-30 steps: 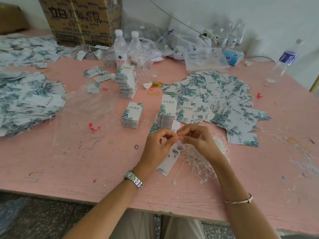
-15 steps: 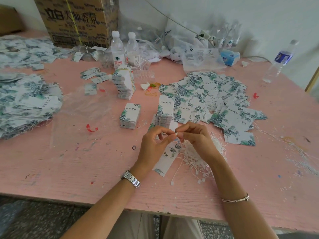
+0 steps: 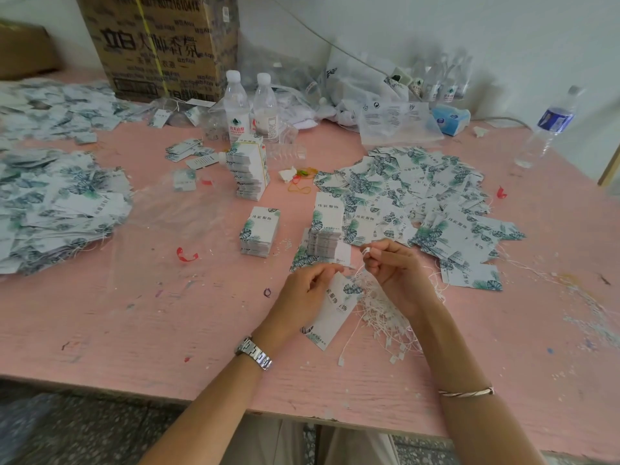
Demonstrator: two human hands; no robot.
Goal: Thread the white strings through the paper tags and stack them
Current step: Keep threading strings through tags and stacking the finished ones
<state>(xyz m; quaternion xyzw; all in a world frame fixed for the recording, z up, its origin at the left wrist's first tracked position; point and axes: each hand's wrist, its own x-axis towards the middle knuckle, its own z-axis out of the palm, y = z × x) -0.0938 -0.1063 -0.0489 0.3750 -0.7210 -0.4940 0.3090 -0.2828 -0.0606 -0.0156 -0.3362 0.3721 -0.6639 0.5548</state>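
**Work area, head view.** We see a pink table (image 3: 134, 330) crowded on every side of the hands. A cardboard box (image 3: 157, 45) stands at the far edge, with two water bottles (image 3: 237, 109) just in front of it. A heap of tags (image 3: 57, 209) lies at far left, and a wide spread of loose tags (image 3: 419, 196) lies to the right, beyond the hands. Between them stand a tall stack (image 3: 248, 172) near the bottles, a short stack (image 3: 260, 231) nearer us, and a third stack (image 3: 327, 226) just beyond the fingers. A tangle of white strings (image 3: 379, 317) lies beneath the right wrist.

The left hand (image 3: 302, 297), with a wristwatch (image 3: 254, 353), pinches the upper end of one paper tag (image 3: 335, 313), held tilted over the table. The right hand (image 3: 392, 270), fingers curled, pinches a string end (image 3: 366, 250), raised above and to the right of the tag. The hands are apart.
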